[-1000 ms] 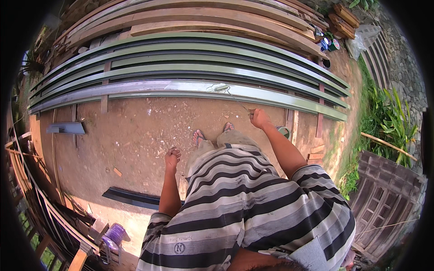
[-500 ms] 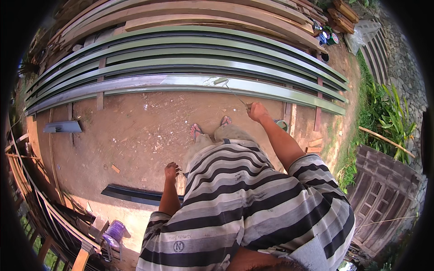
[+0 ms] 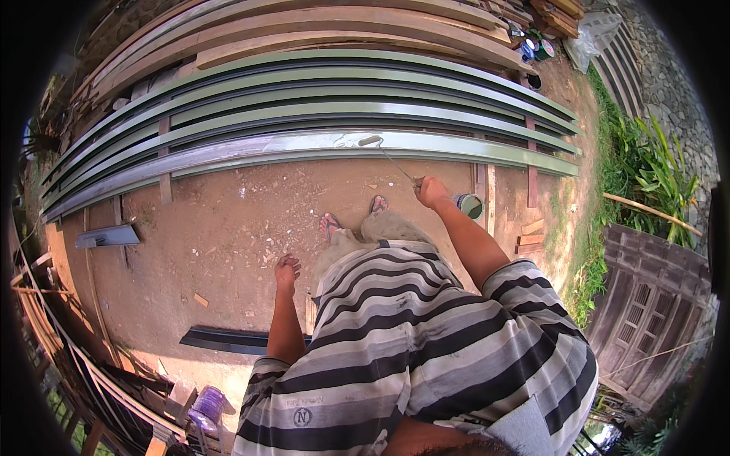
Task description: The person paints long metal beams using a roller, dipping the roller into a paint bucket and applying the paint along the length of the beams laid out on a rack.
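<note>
My right hand (image 3: 432, 191) is closed around the handle of a paint roller (image 3: 370, 141), its thin wire frame reaching away from me. The roller head rests on the nearest long beam (image 3: 456, 151), beside a wet streak of paint. To the roller's right the beam's face is pale green; further left it is duller grey. A paint can (image 3: 469, 205) with green inside stands on the ground, just right of my right forearm. My left hand (image 3: 287, 271) hangs free at my left side, fingers loosely bent and apart, holding nothing.
Several green beams (image 3: 327, 74) lie parallel beyond the nearest one, on wooden crosspieces (image 3: 165, 188). Timber planks (image 3: 304, 21) are stacked behind them. A short grey metal piece (image 3: 108, 236) and a dark length (image 3: 228, 340) lie on the dirt at left. Plants (image 3: 658, 175) grow at right.
The roller has shifted slightly right along the beam, leaving a wet streak to its left. My view has tilted a little, and more of the paint can shows. My left hand still holds nothing.
</note>
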`<state>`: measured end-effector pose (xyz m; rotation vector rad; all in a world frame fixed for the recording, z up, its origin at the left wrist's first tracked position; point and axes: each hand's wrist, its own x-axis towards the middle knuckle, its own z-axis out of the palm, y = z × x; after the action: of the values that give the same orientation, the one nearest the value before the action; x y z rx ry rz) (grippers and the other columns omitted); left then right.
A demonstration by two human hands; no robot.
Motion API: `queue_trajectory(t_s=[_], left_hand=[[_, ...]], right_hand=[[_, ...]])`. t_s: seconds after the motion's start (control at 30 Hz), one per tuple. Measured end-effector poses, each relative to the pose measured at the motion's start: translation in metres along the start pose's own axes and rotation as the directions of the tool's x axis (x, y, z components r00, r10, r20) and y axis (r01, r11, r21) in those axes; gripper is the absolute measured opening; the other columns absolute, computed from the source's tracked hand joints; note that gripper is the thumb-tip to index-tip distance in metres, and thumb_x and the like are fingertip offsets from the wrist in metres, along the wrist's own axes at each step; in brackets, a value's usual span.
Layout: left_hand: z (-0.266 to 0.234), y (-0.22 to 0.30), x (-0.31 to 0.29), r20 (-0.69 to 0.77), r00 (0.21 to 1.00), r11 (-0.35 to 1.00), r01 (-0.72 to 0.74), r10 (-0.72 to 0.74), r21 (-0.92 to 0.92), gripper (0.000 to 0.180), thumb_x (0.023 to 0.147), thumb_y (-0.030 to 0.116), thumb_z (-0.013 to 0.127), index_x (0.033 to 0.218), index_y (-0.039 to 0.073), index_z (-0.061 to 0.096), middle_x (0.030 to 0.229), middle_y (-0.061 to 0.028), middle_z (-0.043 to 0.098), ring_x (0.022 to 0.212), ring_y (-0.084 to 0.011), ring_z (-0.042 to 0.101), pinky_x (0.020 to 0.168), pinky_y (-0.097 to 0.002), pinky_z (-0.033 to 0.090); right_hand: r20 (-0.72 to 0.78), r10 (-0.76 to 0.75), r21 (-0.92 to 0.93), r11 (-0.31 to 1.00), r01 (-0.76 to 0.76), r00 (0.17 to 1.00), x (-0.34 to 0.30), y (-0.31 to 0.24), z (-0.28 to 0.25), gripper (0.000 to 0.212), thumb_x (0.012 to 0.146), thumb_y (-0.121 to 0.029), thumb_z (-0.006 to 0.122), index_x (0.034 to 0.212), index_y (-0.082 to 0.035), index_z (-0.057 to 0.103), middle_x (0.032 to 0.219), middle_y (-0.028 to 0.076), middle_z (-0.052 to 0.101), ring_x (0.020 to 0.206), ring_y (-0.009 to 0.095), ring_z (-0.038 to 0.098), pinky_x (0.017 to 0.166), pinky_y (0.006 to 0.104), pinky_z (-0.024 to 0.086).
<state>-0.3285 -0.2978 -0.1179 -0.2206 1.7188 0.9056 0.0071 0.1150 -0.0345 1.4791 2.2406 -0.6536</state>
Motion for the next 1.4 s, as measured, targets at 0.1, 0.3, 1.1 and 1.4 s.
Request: queue_trajectory(t_s=[0.1,0.3,1.1,1.4], left_hand=[[0.007,-0.013,0.006,0.019,0.998,0.992,0.064,-0.066,0.106,0.038,0.098,0.025,0.051,0.133,0.010,0.054,0.118,-0.0111,0.066,0.103,-0.0259,0.064,0.084,-0.0426,0.050],[0.020,-0.002,-0.001,-0.014,0.995,0.977,0.099,-0.098,0.190,0.040,0.097,0.023,0.049,0.135,0.011,0.053,0.119,-0.0116,0.066,0.101,-0.0257,0.065,0.081,-0.0414,0.051],[0.418,0.088,-0.189,0.139,0.987,0.677,-0.154,0.077,0.720,0.050,0.098,0.029,0.057,0.142,0.006,0.050,0.125,-0.0141,0.065,0.110,-0.0248,0.064,0.091,-0.0383,0.050],[0.399,0.039,-0.195,0.027,0.999,0.650,-0.009,-0.018,0.760,0.047,0.099,0.026,0.053,0.141,0.006,0.051,0.124,-0.0145,0.065,0.108,-0.0241,0.065,0.088,-0.0373,0.050]], right_hand=[[-0.073,0.098,0.189,0.979,-0.082,0.993,-0.030,0.022,-0.001,0.039,0.087,-0.027,0.063,0.123,-0.013,0.070,0.102,0.027,0.069,0.095,0.042,0.068,0.087,0.0476,0.055],[-0.214,0.344,0.364,0.897,-0.252,0.914,-0.158,0.128,-0.007,0.039,0.090,-0.026,0.060,0.125,-0.013,0.069,0.099,0.026,0.070,0.096,0.041,0.069,0.087,0.0464,0.055],[0.394,0.596,0.597,0.413,-0.688,0.700,-0.055,0.521,0.112,0.026,0.081,-0.014,0.058,0.093,0.004,0.071,0.090,0.025,0.072,0.082,0.036,0.074,0.071,0.0434,0.059],[0.477,0.629,0.689,0.166,-0.705,0.614,-0.066,0.542,0.114,0.024,0.081,-0.013,0.055,0.084,0.004,0.072,0.080,0.027,0.071,0.075,0.035,0.074,0.068,0.0415,0.059]])
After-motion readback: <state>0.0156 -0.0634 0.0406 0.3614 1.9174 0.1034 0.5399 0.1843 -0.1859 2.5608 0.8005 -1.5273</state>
